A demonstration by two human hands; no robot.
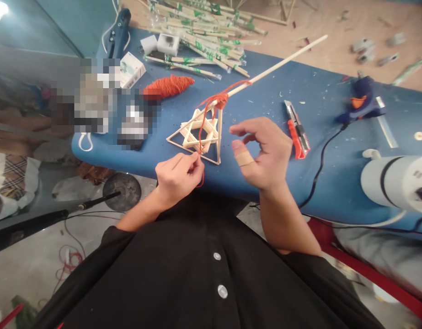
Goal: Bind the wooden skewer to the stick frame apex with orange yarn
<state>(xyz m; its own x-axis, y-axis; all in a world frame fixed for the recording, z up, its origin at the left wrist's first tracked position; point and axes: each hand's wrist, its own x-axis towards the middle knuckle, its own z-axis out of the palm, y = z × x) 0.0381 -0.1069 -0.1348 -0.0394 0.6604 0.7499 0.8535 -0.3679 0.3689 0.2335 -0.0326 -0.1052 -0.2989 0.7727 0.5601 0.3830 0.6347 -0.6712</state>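
My left hand point(180, 176) pinches an orange string point(201, 130) at the table's near edge, and a loose end hangs below the fingers. From there the string runs up to an orange wrapping point(221, 100) around the top of a triangular wooden stick frame point(219, 137). Inside the triangle sits a star-shaped stack of short sticks point(190, 137). A long wooden stick point(282, 62) slants up and right from the wrapped corner. My right hand point(262, 153), with a bandage on the thumb, hovers right of the frame, thumb and fingers apart, holding nothing.
An orange string bundle point(169, 87) lies behind the frame. Many wrapped chopsticks point(204, 34) are heaped at the back. To the right are a red utility knife point(296, 130), a blue glue gun point(363, 100) with its cable, and a white cylinder point(396, 183). Small boxes point(131, 70) stand left.
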